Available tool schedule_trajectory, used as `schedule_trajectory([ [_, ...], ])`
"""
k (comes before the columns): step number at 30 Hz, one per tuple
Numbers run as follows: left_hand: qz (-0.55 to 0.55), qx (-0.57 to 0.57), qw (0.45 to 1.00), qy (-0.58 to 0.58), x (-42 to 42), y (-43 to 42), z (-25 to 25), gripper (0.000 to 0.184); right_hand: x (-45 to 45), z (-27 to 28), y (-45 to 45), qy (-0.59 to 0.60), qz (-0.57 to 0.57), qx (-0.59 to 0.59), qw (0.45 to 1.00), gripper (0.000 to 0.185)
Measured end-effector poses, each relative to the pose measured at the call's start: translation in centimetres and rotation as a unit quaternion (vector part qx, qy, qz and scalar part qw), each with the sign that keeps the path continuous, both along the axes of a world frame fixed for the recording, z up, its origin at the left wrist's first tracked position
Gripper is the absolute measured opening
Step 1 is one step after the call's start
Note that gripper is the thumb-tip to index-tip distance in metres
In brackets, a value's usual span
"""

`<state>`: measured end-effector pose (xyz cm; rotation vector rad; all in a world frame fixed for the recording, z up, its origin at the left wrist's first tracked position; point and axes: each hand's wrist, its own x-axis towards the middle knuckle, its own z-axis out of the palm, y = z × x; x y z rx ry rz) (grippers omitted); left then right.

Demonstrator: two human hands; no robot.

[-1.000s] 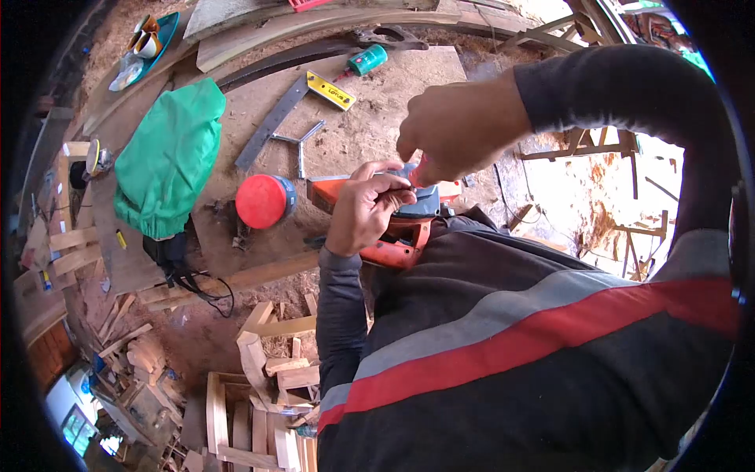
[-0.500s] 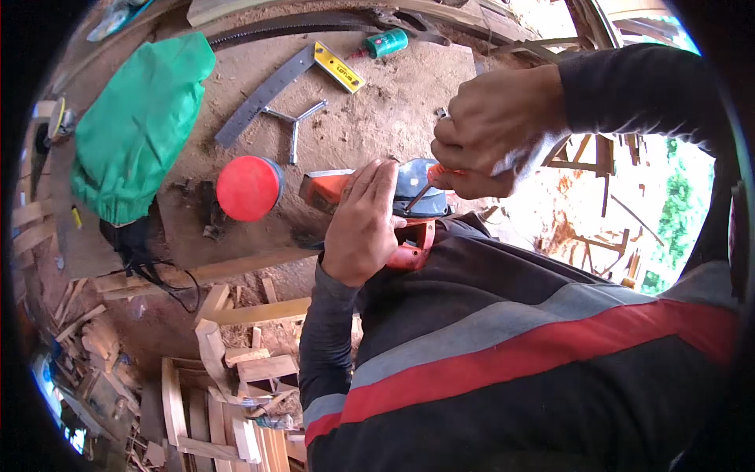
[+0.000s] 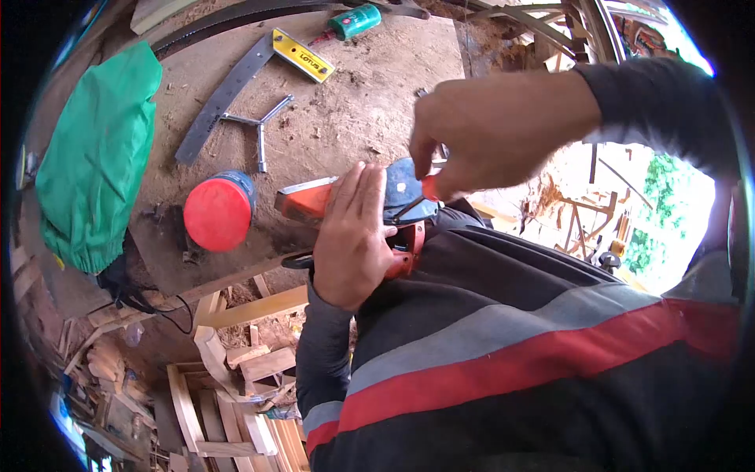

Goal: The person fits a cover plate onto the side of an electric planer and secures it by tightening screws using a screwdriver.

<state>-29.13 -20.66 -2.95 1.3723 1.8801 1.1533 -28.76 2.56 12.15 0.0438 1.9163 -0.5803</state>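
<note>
An orange and dark blue-grey power tool, which looks like an electric planer, lies at the near edge of the workbench against my body. My left hand holds it down, fingers stretched across the top and thumb apart. In my right hand, curled fingers grip a screwdriver by its orange handle. The shaft slants down to the planer's dark side; the tip's exact contact is hard to make out. Left of the planer stands a jar with a red lid.
On the dusty workbench lie a try square, a three-way wrench, a green bottle and a green cloth bag. A saw runs along the far edge. Wooden frames stand below.
My right hand has turned over around the screwdriver handle, with its back now more toward me. The bench items appear shifted left and up as the view moved. My left hand stays on the planer.
</note>
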Motion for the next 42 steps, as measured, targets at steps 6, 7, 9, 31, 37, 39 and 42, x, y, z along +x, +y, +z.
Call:
schedule_trajectory([
  [6,-0.025,0.004,0.999,0.042,0.2,-0.4,0.3,0.085,1.4,-0.5,1.5,-0.208,-0.206,-0.014,0.956,0.036],
  [7,-0.026,-0.001,0.998,0.054,0.3,-0.4,0.3,0.085,2.5,-1.2,2.0,-0.207,-0.231,-0.032,0.95,0.036],
  [9,-0.035,-0.025,0.997,0.071,0.2,-0.5,0.3,0.083,4.9,-1.7,3.3,-0.178,-0.255,-0.071,0.948,0.037],
  [31,0.044,-0.125,0.962,0.238,6.0,1.2,2.0,0.11,23.0,-23.1,4.2,0.394,-0.58,0.004,0.713,0.028],
  [37,0.055,-0.111,0.965,0.232,6.3,1.0,1.0,0.114,24.3,-21.8,4.4,0.375,-0.564,-0.044,0.735,0.028],
  [39,0.059,-0.112,0.966,0.225,6.4,1.0,0.9,0.114,24.0,-21.5,3.9,0.411,-0.498,-0.062,0.761,0.026],
  [42,0.06,-0.11,0.971,0.204,6.5,1.0,0.9,0.114,20.7,-23.4,2.9,0.52,-0.389,-0.088,0.755,0.023],
])
